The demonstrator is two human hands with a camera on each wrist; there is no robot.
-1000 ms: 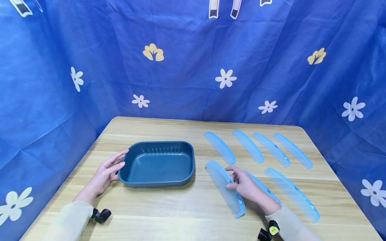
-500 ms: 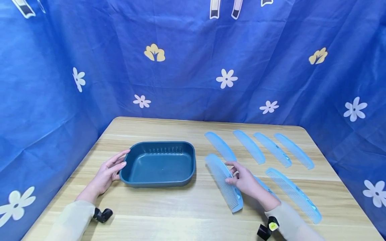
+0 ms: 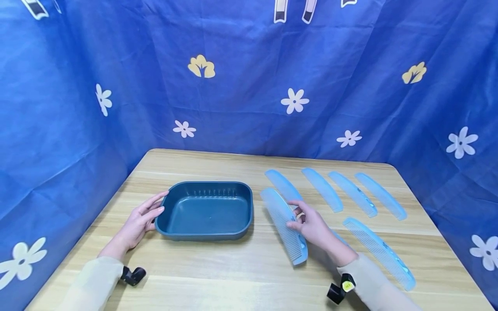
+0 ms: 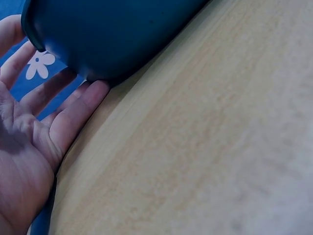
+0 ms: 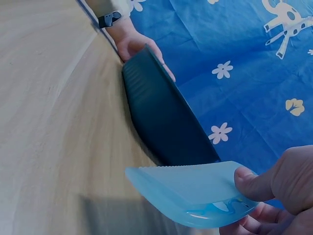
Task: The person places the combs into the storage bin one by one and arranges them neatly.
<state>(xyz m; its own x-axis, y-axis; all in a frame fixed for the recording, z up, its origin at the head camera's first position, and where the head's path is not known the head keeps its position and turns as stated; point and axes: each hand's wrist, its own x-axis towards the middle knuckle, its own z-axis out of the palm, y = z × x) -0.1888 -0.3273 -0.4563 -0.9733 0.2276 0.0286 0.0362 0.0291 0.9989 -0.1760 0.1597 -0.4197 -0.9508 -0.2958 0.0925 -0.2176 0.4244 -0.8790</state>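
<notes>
My right hand [image 3: 311, 222] pinches a light blue translucent comb [image 3: 278, 216] by its curved back, the thumb on one face and the fingers behind it. In the right wrist view this comb [image 5: 190, 183] is held above the tabletop, its shadow below. My left hand [image 3: 140, 222] touches the left end of a dark teal plastic basin [image 3: 204, 237] with nearly straight fingers. Seen from the left wrist, fingertips [image 4: 98, 92] rest against the basin's outer wall [image 4: 112, 44]. Nothing lies inside the basin.
Several more combs lie slantwise on the wooden table [image 3: 218, 276]: a back row including one comb [image 3: 322, 190], a front-right comb [image 3: 379, 252], and one partly covered by my right forearm. Blue patterned cloth [image 3: 241, 77] surrounds the table's back and sides.
The comb in my right hand has come up off the table and moved away from me, slightly leftward, now overlapping a back-row comb. My left hand and the basin stay in place.
</notes>
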